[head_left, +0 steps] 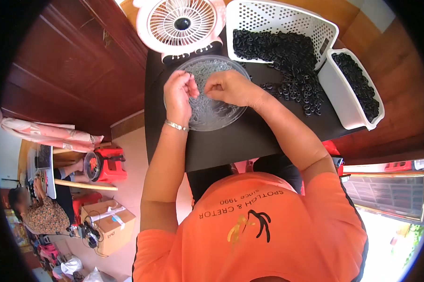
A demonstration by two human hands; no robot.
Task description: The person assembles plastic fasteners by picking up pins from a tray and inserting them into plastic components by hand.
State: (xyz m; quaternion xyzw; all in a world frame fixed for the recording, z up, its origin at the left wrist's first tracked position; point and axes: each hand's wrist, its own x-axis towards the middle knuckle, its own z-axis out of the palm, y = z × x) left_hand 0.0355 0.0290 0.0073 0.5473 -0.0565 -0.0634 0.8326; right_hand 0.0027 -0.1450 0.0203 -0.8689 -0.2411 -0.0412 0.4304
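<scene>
A round clear tub (207,126) on the dark table holds many small clear, thin pieces (203,109). Above its left side is my left hand (178,91), fingers curled inward, with a small dark piece (190,74) showing at the fingertips. Facing it over the tub, my right hand (231,88) has its thumb and fingertips pinched together. Whatever lies in that pinch is too small to make out. To the right of the tub, loose black plastic pieces with holes (300,89) spread over the table.
A white perforated basket (282,11) lies tipped, black pieces spilling out. Beside it stands a white bin (346,103) of black pieces. A pink-white fan (181,23) stands behind the tub. At far left, another person (47,214) sits by a cardboard box (108,225) and red stool (113,164).
</scene>
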